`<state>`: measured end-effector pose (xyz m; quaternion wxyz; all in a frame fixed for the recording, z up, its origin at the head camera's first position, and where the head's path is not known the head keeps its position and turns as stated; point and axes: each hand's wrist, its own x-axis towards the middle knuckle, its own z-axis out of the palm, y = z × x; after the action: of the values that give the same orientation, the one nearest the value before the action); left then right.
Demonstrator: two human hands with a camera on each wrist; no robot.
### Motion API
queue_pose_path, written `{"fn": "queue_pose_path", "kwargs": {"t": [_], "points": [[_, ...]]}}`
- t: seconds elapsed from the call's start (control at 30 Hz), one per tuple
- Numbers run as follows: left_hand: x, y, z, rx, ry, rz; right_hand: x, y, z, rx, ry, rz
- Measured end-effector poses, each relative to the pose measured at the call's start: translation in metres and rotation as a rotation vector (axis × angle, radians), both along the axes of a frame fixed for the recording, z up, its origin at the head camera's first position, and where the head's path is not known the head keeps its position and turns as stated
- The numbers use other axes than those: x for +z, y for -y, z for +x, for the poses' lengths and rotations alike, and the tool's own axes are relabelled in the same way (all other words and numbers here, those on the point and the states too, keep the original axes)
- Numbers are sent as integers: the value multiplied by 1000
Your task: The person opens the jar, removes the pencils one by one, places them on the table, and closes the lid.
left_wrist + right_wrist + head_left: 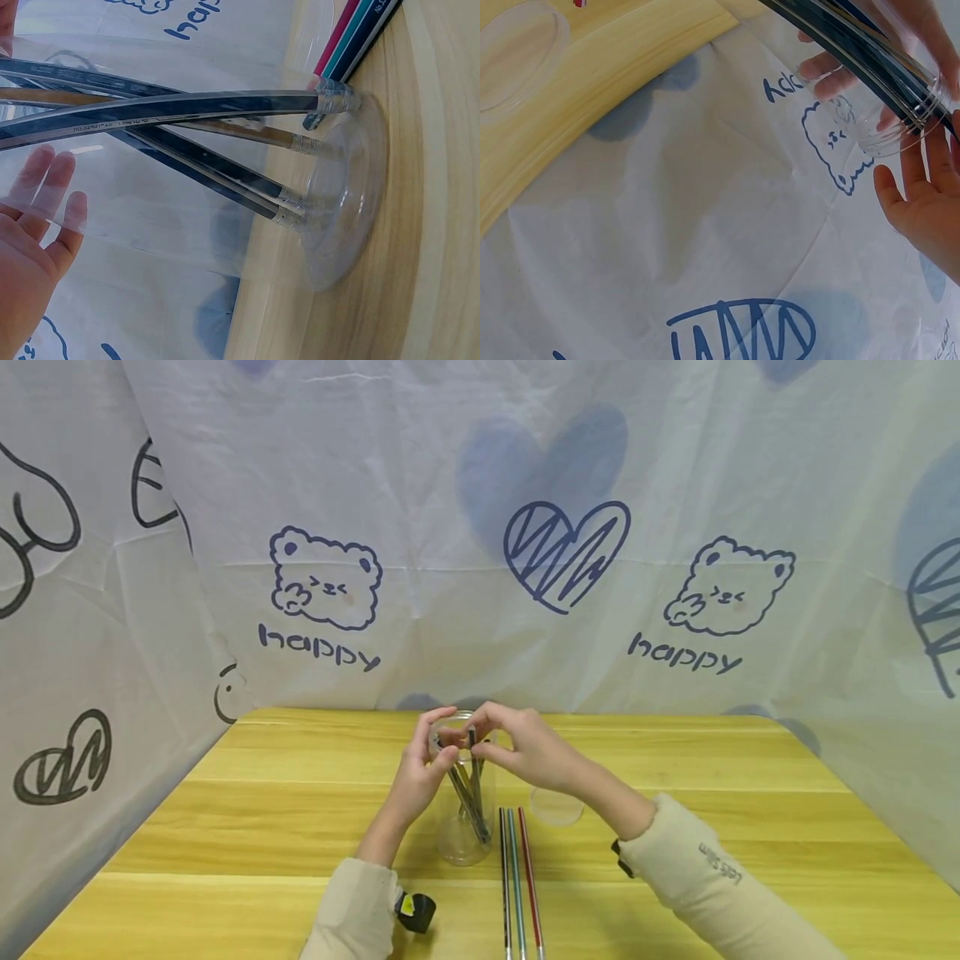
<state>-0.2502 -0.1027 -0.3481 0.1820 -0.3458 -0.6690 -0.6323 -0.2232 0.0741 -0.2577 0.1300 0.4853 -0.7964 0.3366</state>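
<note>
A clear jar (463,853) stands upright on the table, with several dark pencils (225,106) and a yellowish-brown one (255,132) leaning inside, silver ends down. My left hand (417,768) is curled round the jar's upper part, thumb near the rim. At the mouth, my right hand (528,750) pinches the top of a dark pencil (473,740) between thumb and fingers. In the right wrist view, the fingers of the right hand (930,199) are at the jar's rim (885,146).
Three pencils lie side by side on the table in front of the jar: black (505,868), teal (515,868) and red (529,868). A clear round lid (557,807) lies flat under the right forearm. Behind the wooden table (262,827) hangs a printed white cloth (450,635).
</note>
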Motion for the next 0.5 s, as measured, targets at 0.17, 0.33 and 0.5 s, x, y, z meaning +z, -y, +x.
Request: {"fn": "queue_pose_path", "kwargs": {"t": [0.17, 0.33, 0.5], "points": [[0, 0, 0, 4, -12, -1, 3, 1, 2, -34, 58, -73], [1, 0, 0, -8, 28, -8, 4, 2, 2, -68, 109, -226], [0, 0, 0, -6, 40, -11, 4, 2, 2, -90, 43, -269]]}}
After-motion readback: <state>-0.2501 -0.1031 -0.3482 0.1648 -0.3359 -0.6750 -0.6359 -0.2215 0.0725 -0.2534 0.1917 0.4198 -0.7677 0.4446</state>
